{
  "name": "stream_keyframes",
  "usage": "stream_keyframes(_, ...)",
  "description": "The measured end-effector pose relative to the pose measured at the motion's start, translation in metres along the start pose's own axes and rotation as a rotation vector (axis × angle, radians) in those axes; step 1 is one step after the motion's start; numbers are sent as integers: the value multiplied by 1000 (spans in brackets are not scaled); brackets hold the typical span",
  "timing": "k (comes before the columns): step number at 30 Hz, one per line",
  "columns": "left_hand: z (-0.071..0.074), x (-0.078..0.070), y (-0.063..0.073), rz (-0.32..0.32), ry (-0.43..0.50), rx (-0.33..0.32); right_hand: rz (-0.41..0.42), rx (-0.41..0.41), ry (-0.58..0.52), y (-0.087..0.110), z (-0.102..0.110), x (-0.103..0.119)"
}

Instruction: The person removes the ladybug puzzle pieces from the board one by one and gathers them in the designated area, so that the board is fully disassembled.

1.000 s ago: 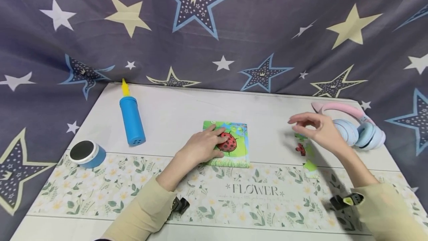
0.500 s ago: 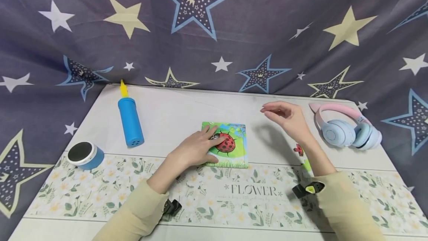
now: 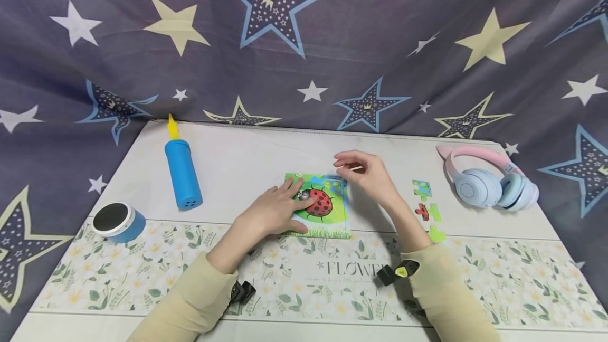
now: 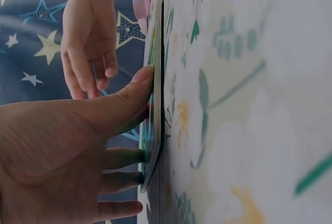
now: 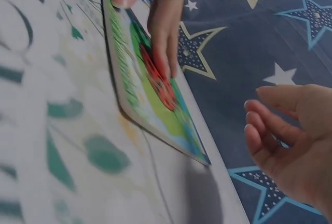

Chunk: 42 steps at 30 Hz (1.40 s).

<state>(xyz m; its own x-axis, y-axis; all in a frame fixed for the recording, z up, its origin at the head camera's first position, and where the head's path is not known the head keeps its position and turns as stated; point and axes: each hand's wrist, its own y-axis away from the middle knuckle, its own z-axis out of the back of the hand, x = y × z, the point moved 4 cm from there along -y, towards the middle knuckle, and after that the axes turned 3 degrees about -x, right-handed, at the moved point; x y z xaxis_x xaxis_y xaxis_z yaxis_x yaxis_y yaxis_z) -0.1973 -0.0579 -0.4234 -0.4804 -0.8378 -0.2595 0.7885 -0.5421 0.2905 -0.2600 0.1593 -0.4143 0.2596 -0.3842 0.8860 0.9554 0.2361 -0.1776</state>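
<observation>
A ladybird jigsaw puzzle (image 3: 338, 214) in a flat square board lies mid-table. My left hand (image 3: 269, 212) rests on its left part, fingers spread over the ladybird picture and thumb at the near edge. In the left wrist view that thumb (image 4: 124, 97) presses on the board's face. Above the puzzle's far right corner hovers my right hand (image 3: 370, 177), fingers loosely bent. The right wrist view shows nothing held in that right hand (image 5: 298, 138). Several loose puzzle pieces, among them a blue-green one (image 3: 422, 189) and a red one (image 3: 421, 211), lie to the right.
Pink-and-blue headphones (image 3: 480, 186) lie at the far right. On the left stand a blue hand pump (image 3: 182, 173) with a yellow nozzle and a blue-white round container (image 3: 128, 224) with a dark top. A starry curtain (image 3: 266, 67) hangs behind the table.
My right hand has moved left, from above the loose pieces to the puzzle's far right corner, uncovering those pieces. My left hand stays on the board, shifting only slightly.
</observation>
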Motion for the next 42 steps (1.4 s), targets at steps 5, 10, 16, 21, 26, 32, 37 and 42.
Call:
stream_keyframes(5,1,0,0,8,-10,-5,-8,74,61,1,-18,-4)
stream_keyframes(10,0,0,1,8,-12,-15,-35,138,147,5,-29,-7)
stream_keyframes(16,2,0,1,5,-15,-24,-74,141,227,7,-35,-7)
stream_keyframes(21,1,0,1,5,-13,-27,-102,128,264,8,-38,-7)
stream_keyframes(26,-1,0,1,13,-9,-22,-120,124,297,9,-40,-6)
stream_keyframes(32,-1,-1,1,16,-26,-21,-116,121,357,10,-42,-5)
stream_keyframes(37,-1,-1,1,20,-35,-19,-118,116,421,11,-44,-6)
stream_keyframes(42,-1,-1,1,19,-49,-21,-98,122,476,11,-47,-5)
